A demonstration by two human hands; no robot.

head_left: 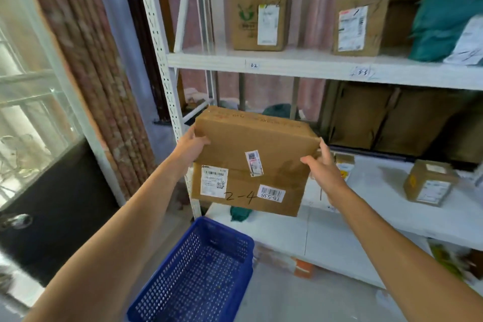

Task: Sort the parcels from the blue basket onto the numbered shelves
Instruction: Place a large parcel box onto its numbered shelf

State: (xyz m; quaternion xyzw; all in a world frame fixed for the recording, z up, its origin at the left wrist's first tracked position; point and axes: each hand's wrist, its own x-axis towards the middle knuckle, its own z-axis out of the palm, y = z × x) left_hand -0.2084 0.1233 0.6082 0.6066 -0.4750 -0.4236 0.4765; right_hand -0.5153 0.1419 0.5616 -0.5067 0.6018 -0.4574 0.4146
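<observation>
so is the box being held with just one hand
No, the left hand grips the cardboard box at its left edge and the right hand holds its right edge.

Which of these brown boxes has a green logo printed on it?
The box standing at the left of the upper shelf, above the mark 32. A green emblem sits beside its white label; the others show only labels or handwriting.
</observation>
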